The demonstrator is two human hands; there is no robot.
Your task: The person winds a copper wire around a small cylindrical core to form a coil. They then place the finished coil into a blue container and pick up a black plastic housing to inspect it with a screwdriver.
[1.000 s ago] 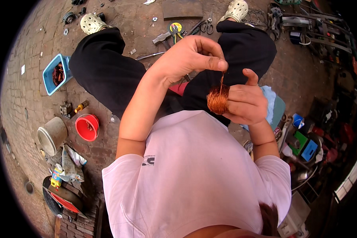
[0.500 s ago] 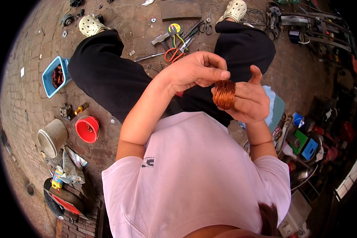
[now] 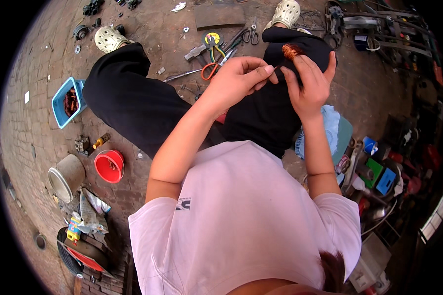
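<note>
Hands (image 3: 311,93) and copper coil (image 3: 292,51) now farther forward

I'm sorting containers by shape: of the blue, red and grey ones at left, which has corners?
The blue tub, which holds dark reddish pieces: its rim is cornered, while those of the red bucket and grey bucket are round.

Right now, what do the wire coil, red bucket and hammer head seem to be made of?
The wire coil looks like copper, perhaps varnished: fine, shiny orange-brown strands. The red bucket seems to be smooth plastic, evenly coloured with a soft sheen. The hammer head looks like bare steel, dull grey, though the exact metal stays unclear.
</note>
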